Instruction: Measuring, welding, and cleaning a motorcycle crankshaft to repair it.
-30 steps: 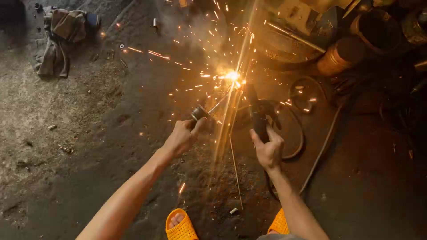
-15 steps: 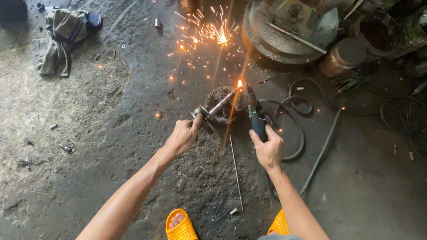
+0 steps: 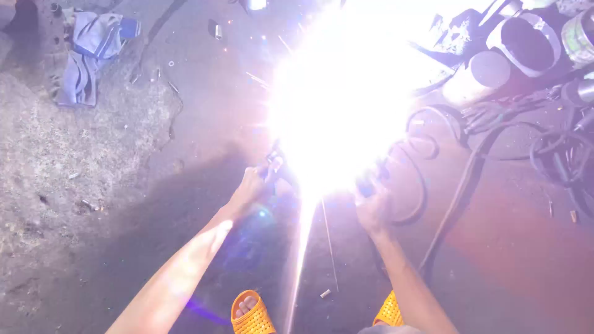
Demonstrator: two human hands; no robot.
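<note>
Arc welding on a gritty workshop floor (image 3: 93, 161), seen from above through a blinding white arc flash (image 3: 343, 99).

Mid-weld, by the look of it: flare hiding the workpiece between both hands. Dark cables (image 3: 470, 167) looping right, under metal drums (image 3: 520, 43); blue rag (image 3: 86, 55) far left. Left hand (image 3: 252, 188) closed on a small dark metal piece (image 3: 273, 166) at the glare's edge. Right hand (image 3: 371, 207) closed around a dark electrode holder (image 3: 369, 182). Orange sandals (image 3: 250, 314) below. Thin welding rod (image 3: 329, 241) lying between. Next likely need: steady grip, tip kept on the joint.
</note>
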